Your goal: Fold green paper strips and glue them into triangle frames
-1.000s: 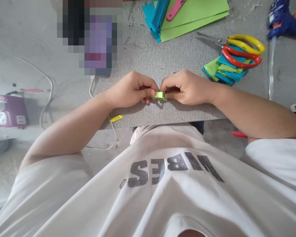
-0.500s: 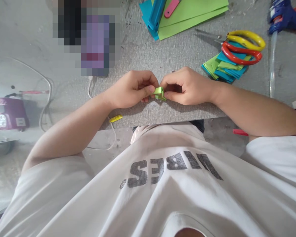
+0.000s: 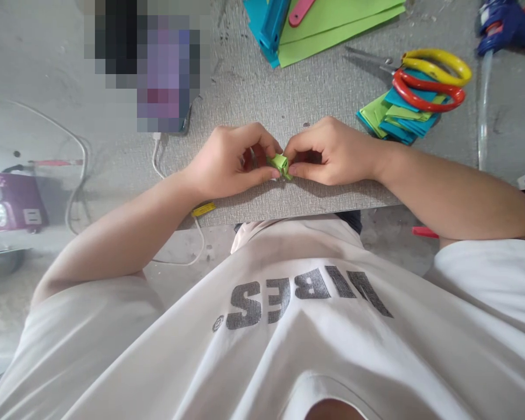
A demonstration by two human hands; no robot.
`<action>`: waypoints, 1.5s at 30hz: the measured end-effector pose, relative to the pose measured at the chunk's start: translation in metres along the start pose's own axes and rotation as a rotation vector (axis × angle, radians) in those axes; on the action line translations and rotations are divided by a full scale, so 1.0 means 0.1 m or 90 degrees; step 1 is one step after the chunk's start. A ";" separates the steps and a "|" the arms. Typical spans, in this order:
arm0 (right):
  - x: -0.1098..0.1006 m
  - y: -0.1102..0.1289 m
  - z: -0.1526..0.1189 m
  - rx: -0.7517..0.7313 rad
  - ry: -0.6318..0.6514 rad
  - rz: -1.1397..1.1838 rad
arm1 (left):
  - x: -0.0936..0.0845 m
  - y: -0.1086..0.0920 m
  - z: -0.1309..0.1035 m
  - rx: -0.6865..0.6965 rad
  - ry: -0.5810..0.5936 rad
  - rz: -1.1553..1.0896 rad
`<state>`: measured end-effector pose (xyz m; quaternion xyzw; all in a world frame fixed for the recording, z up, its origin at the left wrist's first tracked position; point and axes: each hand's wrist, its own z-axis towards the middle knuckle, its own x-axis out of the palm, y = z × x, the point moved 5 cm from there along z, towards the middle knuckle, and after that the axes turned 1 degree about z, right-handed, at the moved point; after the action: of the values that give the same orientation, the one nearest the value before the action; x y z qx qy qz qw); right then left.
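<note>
At the middle of the frame, the left hand (image 3: pixel 230 160) has shifted its hold on the folded green paper (image 3: pixel 279 160): half a second ago its thumb lay over the strip, and now the thumb has slid down to the near edge while the index finger arches above the far side. The right hand (image 3: pixel 332 154) has hardly moved, its fingertips pinching the other end. Both grips are closed on the paper, just above the bench (image 3: pixel 315 76) near its front edge. The loose flap that hung toward the bottom of the frame now looks tucked closer, and the piece has turned slightly; I judge this as the fold being worked tighter, not finished. The pile of cut strips (image 3: pixel 376 116) at upper right, under the scissors (image 3: pixel 400 74), stays untouched.
</note>
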<state>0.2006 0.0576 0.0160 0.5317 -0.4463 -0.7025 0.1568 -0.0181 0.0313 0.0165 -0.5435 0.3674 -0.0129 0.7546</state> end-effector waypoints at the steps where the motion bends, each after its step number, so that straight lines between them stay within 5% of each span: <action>1: 0.00 0.00 0.00 -0.001 0.001 0.001 | 0.00 -0.01 -0.01 0.011 -0.010 0.026; 6: 0.00 0.00 -0.01 -0.004 0.007 -0.007 | -0.02 0.00 -0.04 0.071 -0.041 0.078; 19: 0.01 -0.05 -0.01 -0.002 -0.012 -0.036 | 0.02 0.03 -0.02 0.008 -0.031 0.079; 36: 0.06 0.05 -0.02 0.133 -0.224 0.145 | 0.05 -0.05 -0.08 0.079 -0.131 0.192; 45: 0.06 0.01 0.01 0.120 -0.201 0.249 | 0.07 -0.20 -0.09 0.038 -0.172 0.218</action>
<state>0.1974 0.0530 0.0131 0.3312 -0.6230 -0.6885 0.1679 -0.0108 0.0128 0.0281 -0.4475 0.3491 0.1773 0.8040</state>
